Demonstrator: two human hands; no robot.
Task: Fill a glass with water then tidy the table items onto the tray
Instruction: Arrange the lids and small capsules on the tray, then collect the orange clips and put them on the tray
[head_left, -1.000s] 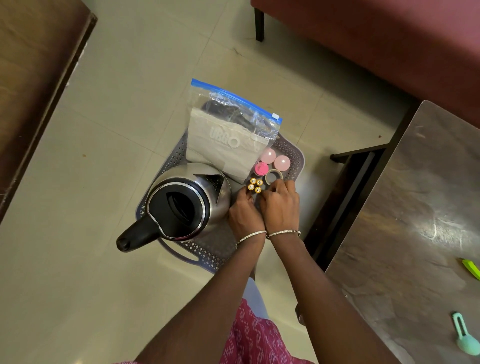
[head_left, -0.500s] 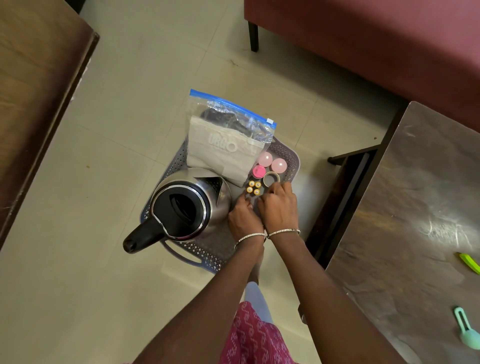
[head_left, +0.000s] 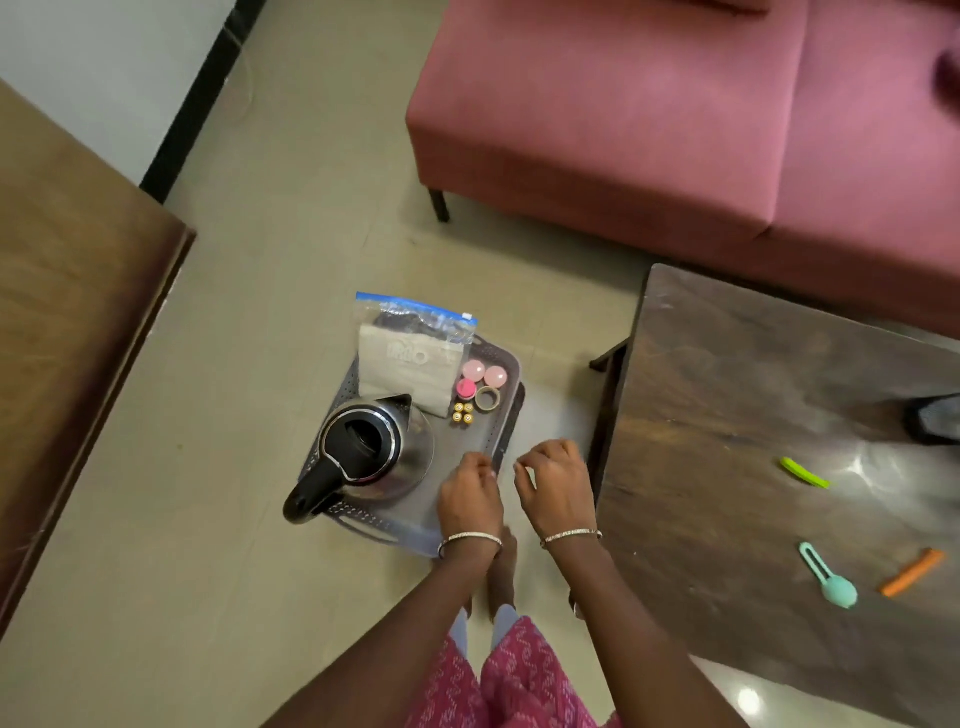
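A grey perforated tray (head_left: 506, 415) sits on the floor. On it stand a steel kettle (head_left: 371, 452) with a black lid and handle, a zip bag (head_left: 413, 353) with a blue seal, pink round lids (head_left: 483, 374), a tape roll (head_left: 487, 399) and several batteries (head_left: 463, 413). My left hand (head_left: 470, 496) and my right hand (head_left: 556, 486) hover over the tray's near right corner, fingers loosely curled, holding nothing. On the dark table (head_left: 727, 467) to the right lie a green clip (head_left: 804, 473), a teal scoop (head_left: 828, 577) and an orange stick (head_left: 911, 571).
A pink sofa (head_left: 675, 130) stands beyond the table. A brown wooden surface (head_left: 67, 312) fills the left side. A dark object (head_left: 932, 418) rests at the table's right edge. Open tiled floor (head_left: 208, 571) surrounds the tray.
Both hands have drawn back from the small items and apart, toward the tray's near right corner. The view has pulled up and away, showing more of the sofa and table.
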